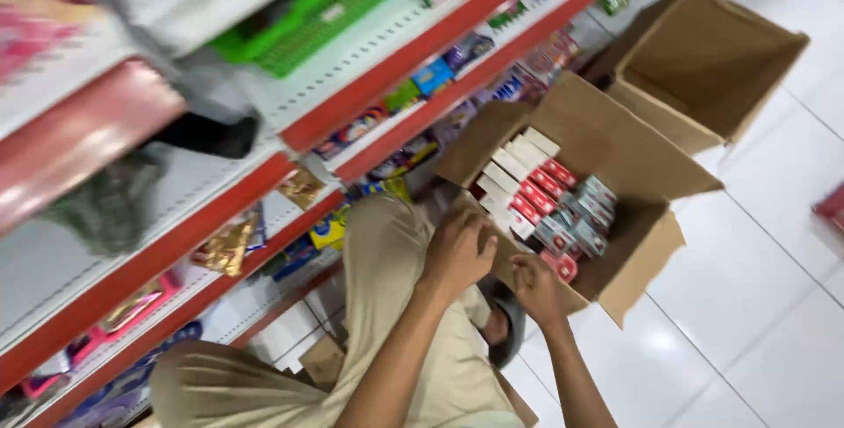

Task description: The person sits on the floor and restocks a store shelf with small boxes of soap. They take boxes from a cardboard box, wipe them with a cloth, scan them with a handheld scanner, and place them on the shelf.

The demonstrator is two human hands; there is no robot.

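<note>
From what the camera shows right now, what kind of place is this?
Most likely a small grocery or convenience shop during restocking. Red-edged shelves hold packaged goods, an open cardboard box of small red-and-white packs sits on the white tiled floor, and both hands reach into it.

Place: a small grocery shop aisle.
Shelving: red-edged white shelves point(369, 85) stocked with snack packets.
Stock: beside the shelves, an open carton point(615, 155) of small boxes.
Floor: white tiles point(756, 322) under the carton.

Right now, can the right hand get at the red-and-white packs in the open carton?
Probably yes: the right hand is at the near rim of the open carton, flaps folded back, with the red-and-white packs exposed and nothing covering them.
</note>
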